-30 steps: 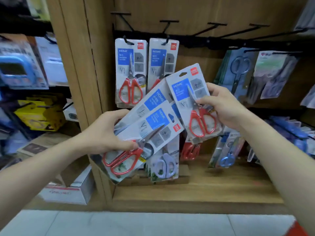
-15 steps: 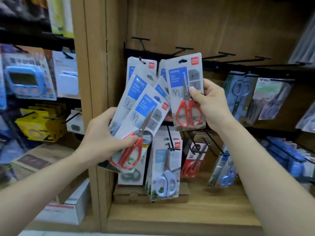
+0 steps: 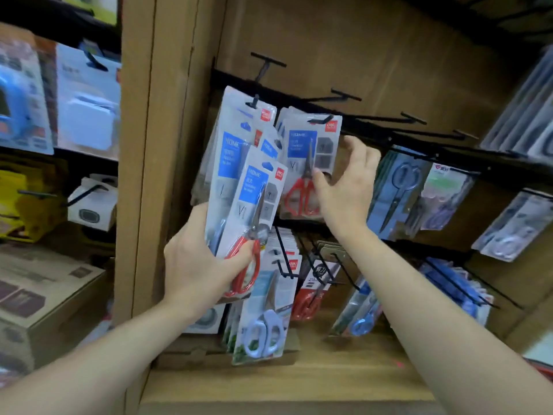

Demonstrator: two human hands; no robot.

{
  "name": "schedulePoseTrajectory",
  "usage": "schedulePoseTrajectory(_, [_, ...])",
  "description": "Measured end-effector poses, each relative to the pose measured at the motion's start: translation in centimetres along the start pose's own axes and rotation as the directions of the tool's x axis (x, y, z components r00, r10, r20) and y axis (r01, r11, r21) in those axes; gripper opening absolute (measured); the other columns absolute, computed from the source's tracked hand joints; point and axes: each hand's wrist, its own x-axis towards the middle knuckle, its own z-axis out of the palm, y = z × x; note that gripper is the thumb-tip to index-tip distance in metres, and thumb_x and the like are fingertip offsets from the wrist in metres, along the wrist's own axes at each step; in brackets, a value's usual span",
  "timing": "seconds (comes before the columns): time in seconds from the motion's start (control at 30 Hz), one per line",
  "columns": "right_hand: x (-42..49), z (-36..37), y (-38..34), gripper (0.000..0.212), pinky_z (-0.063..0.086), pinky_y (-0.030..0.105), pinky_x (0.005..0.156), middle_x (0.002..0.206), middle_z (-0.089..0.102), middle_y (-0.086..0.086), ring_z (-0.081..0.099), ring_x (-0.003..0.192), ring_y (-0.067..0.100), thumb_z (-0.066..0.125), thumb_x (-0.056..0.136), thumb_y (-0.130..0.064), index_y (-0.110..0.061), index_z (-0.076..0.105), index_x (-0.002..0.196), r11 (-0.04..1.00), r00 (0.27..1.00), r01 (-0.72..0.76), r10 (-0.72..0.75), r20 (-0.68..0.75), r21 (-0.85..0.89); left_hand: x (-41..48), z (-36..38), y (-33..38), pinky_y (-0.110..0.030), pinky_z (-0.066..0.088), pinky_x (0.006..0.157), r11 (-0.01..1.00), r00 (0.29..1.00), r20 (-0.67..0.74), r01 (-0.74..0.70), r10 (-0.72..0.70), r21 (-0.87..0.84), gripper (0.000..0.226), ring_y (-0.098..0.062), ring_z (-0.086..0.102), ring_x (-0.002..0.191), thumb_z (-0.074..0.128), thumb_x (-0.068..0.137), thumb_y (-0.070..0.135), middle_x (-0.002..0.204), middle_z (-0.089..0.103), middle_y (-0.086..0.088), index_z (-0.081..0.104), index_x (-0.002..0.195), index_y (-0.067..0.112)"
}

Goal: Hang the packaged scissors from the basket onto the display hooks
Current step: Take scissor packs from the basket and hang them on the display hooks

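My left hand [image 3: 197, 265] grips a fan of packaged red-handled scissors [image 3: 248, 205] by their lower ends, held upright in front of the shelf. My right hand [image 3: 344, 187] holds one more pack of red scissors [image 3: 308, 163] at its right edge, thumb on the front. That pack's top hole sits at the tip of a black display hook [image 3: 321, 118]. Another pack [image 3: 239, 121] hangs on the hook [image 3: 254, 101] to the left. The basket is out of view.
Bare black hooks [image 3: 413, 118] stick out from the rail to the right. Blue and grey scissor packs [image 3: 401, 190] hang further right. Lower hooks carry more packs [image 3: 263, 319]. A wooden upright [image 3: 143, 175] stands left, with boxes [image 3: 39, 289] beyond it.
The view tilted up and closer to the hooks. My right hand lifted its pack up to the second hook. My left hand raised its fan of packs and turned them upright.
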Motion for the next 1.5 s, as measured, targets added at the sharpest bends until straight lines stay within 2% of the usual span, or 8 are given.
schedulePoseTrajectory(0.13, [-0.9,1.5,0.7,0.055,0.033,0.048,0.114,0.157,0.045,0.010,0.035,0.145,0.031,0.064,0.099,-0.035,-0.019,0.050,0.150,0.831,0.867,0.496,-0.458,0.198,-0.250,0.3,1.1,-0.3,-0.041,0.060,0.086,0.999,1.000,-0.027,-0.010,0.009,-0.032,0.067,-0.007,0.068,0.099,0.093,0.071,0.030,0.101,0.059,0.037,0.052,0.123,0.042])
schedulePoseTrajectory(0.37, [1.7,2.7,1.9,0.056,0.009,0.053,0.126,0.173,0.010,-0.002,0.000,0.160,0.026,0.019,0.109,-0.051,-0.036,0.021,0.163,0.753,0.791,0.517,-0.240,0.562,-0.406,0.4,1.7,-1.0,-0.040,0.061,0.084,0.999,0.998,-0.050,-0.044,0.043,-0.006,0.066,-0.007,0.067,0.100,0.092,0.075,0.035,0.108,0.057,0.033,0.055,0.129,0.028])
schedulePoseTrajectory(0.73, [7.4,4.6,4.4,0.066,-0.002,0.059,0.124,0.173,-0.003,-0.008,-0.008,0.159,0.029,0.032,0.106,-0.057,-0.044,0.000,0.163,0.660,0.651,0.610,-0.102,0.752,-0.438,0.7,2.0,-0.3,-0.030,0.059,0.084,0.994,0.996,-0.029,-0.079,0.081,0.077,0.069,0.003,0.064,0.104,0.090,0.076,0.038,0.118,0.059,0.024,0.055,0.133,0.019])
schedulePoseTrajectory(0.83, [6.9,4.2,4.6,0.065,0.004,0.059,0.124,0.173,0.007,-0.008,0.001,0.159,0.029,0.043,0.107,-0.048,-0.043,0.010,0.163,0.808,0.663,0.468,-0.052,0.747,-0.359,0.9,2.1,0.4,-0.014,0.054,0.082,0.998,0.999,-0.016,-0.039,0.040,0.044,0.072,0.011,0.062,0.102,0.084,0.073,0.052,0.113,0.058,0.031,0.056,0.131,0.020])
schedulePoseTrajectory(0.93, [4.7,3.0,4.3,0.047,0.034,0.052,0.118,0.152,0.054,-0.005,0.044,0.141,0.022,0.057,0.103,-0.036,-0.032,0.051,0.150,0.999,0.766,0.033,-0.026,0.643,0.002,1.0,2.1,1.2,-0.008,0.052,0.080,1.000,1.000,-0.025,0.014,-0.015,-0.014,0.071,0.007,0.066,0.102,0.081,0.068,0.057,0.113,0.066,0.023,0.059,0.125,0.021])
schedulePoseTrajectory(1.03, [1.2,1.2,2.8,0.028,0.058,0.033,0.087,0.112,0.075,-0.009,0.070,0.099,0.008,0.067,0.099,-0.036,-0.022,0.071,0.123,0.826,0.779,-0.427,0.129,0.613,0.369,0.8,2.6,1.5,-0.008,0.053,0.077,0.995,0.997,-0.017,0.077,-0.078,-0.070,0.064,0.007,0.068,0.101,0.089,0.068,0.040,0.112,0.070,0.019,0.061,0.123,0.021])
schedulePoseTrajectory(1.13, [-2.0,0.5,1.5,0.050,0.064,0.038,0.084,0.113,0.073,0.001,0.075,0.099,0.018,0.078,0.089,-0.041,-0.018,0.062,0.130,0.597,0.660,-0.662,0.180,0.729,0.453,0.7,3.6,2.0,-0.013,0.056,0.077,0.980,0.991,-0.033,0.124,-0.131,-0.155,0.059,0.000,0.071,0.099,0.094,0.071,0.022,0.111,0.074,0.010,0.064,0.121,0.018])
schedulePoseTrajectory(1.5, [-4.4,2.0,0.8,0.036,0.061,0.033,0.067,0.106,0.076,0.008,0.077,0.090,0.024,0.083,0.086,-0.022,-0.006,0.062,0.111,0.324,0.648,-0.755,0.234,0.725,0.570,0.6,4.3,2.8,-0.027,0.063,0.083,0.979,0.990,-0.010,0.138,-0.141,-0.152,0.058,-0.002,0.069,0.108,0.090,0.076,0.023,0.115,0.071,0.016,0.059,0.125,0.031])
